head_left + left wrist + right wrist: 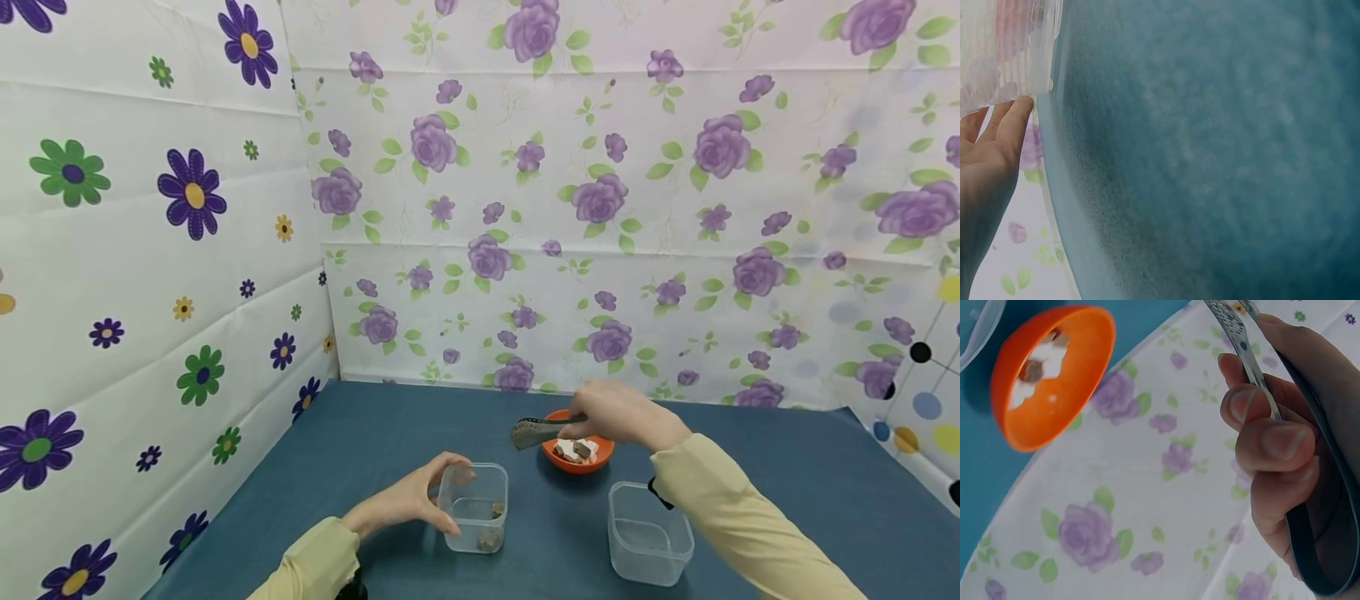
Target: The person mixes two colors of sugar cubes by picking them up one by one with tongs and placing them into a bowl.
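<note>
My right hand (611,411) grips a pair of metal tongs (534,432) above an orange bowl (576,467). In the right wrist view, the fingers curl round the arms of the tongs; nothing shows between the visible parts of the tips, which the frame edge cuts. White pieces and small brown chunks (1032,370) lie in the bowl. My left hand (412,497) holds a clear plastic container (480,479) on the table, thumb at the near side and fingers at the far side. A few brown chunks (490,537) sit at the bottom of that container.
A second clear plastic container (651,533) stands on the right, under the right forearm. The blue-green table (420,417) runs back to a wall covering with purple flowers (600,200); another flowered covering (150,275) stands along the left side.
</note>
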### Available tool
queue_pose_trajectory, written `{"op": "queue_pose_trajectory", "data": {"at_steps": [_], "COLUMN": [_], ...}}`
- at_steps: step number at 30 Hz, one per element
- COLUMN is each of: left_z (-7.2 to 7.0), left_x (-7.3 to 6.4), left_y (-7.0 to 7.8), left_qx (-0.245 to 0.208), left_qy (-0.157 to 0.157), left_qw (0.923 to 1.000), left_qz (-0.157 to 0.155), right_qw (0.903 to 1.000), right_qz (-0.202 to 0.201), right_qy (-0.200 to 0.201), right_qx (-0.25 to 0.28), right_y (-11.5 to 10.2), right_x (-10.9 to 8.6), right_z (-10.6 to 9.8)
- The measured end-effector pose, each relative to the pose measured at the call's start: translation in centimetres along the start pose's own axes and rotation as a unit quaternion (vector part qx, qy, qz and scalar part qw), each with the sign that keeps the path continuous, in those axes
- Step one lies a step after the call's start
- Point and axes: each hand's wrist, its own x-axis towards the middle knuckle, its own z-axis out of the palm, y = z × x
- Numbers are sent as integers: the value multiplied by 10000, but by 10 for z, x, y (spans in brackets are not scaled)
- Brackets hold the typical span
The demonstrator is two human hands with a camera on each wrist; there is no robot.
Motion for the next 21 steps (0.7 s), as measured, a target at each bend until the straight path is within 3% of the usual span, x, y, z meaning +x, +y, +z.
{"op": "queue_pose_trajectory", "data": {"at_steps": [10,21], "left_z": [0,0], "left_x": [0,1], "left_y": [-1,-2], "left_qx": [-95,-190], "left_qy": [-54,-109], "left_qw": [9999,9997], "left_qz": [4,47], "right_qw": [9993,9955], "right_qz": [359,831], "right_qy": [50,81], "right_qx": [-49,-443], "right_y": [22,40], "right_x": [-13,-24], "right_z": [-3,-2]}}
